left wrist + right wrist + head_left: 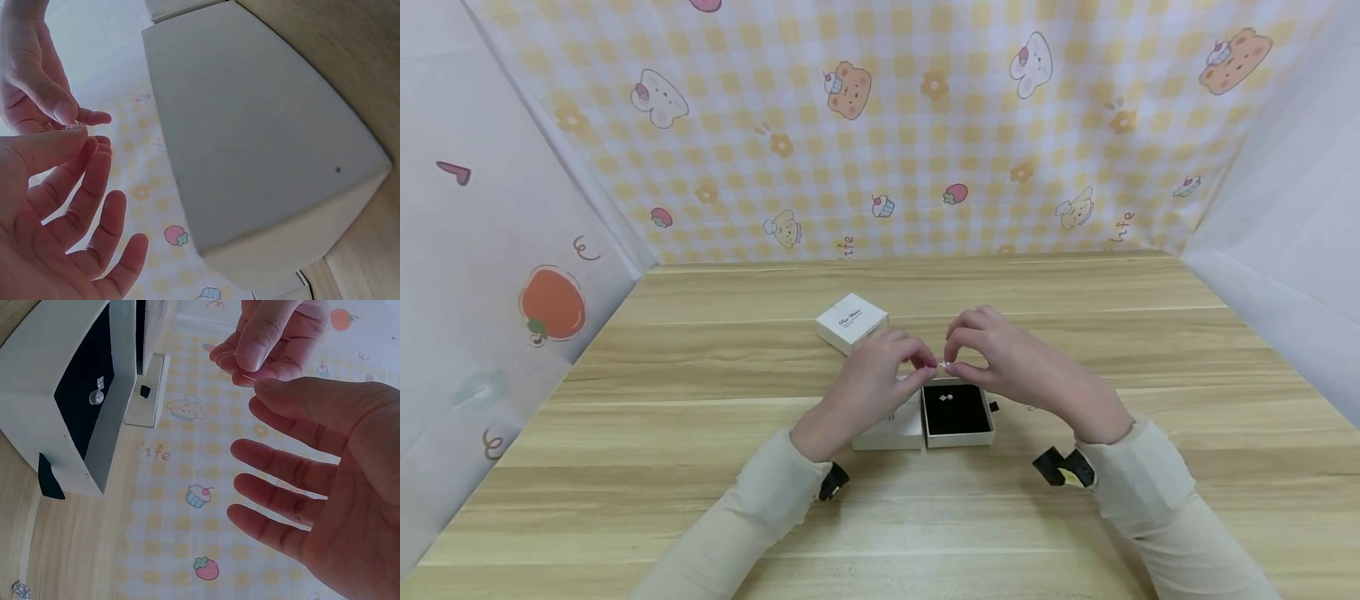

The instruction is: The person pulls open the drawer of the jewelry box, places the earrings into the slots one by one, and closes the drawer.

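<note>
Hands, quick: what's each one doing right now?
Left hand: fingers pinch a tiny earring piece above the open box.
Right hand: pinches the same piece.

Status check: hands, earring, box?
Left hand and right hand pinch tiny earring together above open box. One stud still inside. Nothing blocking.

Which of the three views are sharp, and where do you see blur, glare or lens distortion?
Head view: evenly lit, sharp, the wooden table bowed by the wide lens. Left wrist view: the white cardboard box looms, soft and stretched. Right wrist view: bright backlight, the right hand slightly blurred, the open black-lined box sharper.
</note>
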Motion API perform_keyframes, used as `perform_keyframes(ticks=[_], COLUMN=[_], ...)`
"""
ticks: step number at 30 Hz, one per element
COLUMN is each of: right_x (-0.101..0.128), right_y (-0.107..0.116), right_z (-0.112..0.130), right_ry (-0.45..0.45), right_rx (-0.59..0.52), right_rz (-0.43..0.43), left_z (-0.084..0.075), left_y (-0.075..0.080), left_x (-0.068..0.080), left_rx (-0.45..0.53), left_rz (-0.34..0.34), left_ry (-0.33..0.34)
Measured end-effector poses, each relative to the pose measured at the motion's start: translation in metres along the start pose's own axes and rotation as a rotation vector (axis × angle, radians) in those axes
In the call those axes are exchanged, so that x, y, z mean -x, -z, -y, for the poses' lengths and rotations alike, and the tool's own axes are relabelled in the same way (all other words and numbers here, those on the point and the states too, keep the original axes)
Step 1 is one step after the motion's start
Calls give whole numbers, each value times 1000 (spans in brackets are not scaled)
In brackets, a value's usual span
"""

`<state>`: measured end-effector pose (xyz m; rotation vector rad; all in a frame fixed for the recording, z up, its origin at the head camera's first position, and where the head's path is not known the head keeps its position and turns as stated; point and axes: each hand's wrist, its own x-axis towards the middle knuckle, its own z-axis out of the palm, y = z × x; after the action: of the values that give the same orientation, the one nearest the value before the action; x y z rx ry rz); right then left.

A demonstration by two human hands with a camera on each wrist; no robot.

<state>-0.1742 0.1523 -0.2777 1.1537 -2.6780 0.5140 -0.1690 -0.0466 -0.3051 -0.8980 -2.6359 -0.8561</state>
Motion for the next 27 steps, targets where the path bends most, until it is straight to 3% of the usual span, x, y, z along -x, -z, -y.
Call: perform_keyframes(ticks=[7, 12, 20, 23, 27], right_x=[1, 2, 3, 3, 2], right_y=[1, 2, 3, 2, 2], right_z=[-2, -2, -2, -2, -2], right_ry=[-14, -38, -57, -68, -89], right_rx=[7, 15, 35, 36, 35], right_rz=[23, 57, 103, 122, 157], left_z=[0, -1, -2, -2, -3], left_y=[0, 2, 1, -1, -3], left_x=[1, 1, 1, 1, 4], left_rx=[-23, -56, -174, -219, -260], left_rz=[1, 52, 251, 331, 387], left_ry=[-19, 2, 78, 80, 62])
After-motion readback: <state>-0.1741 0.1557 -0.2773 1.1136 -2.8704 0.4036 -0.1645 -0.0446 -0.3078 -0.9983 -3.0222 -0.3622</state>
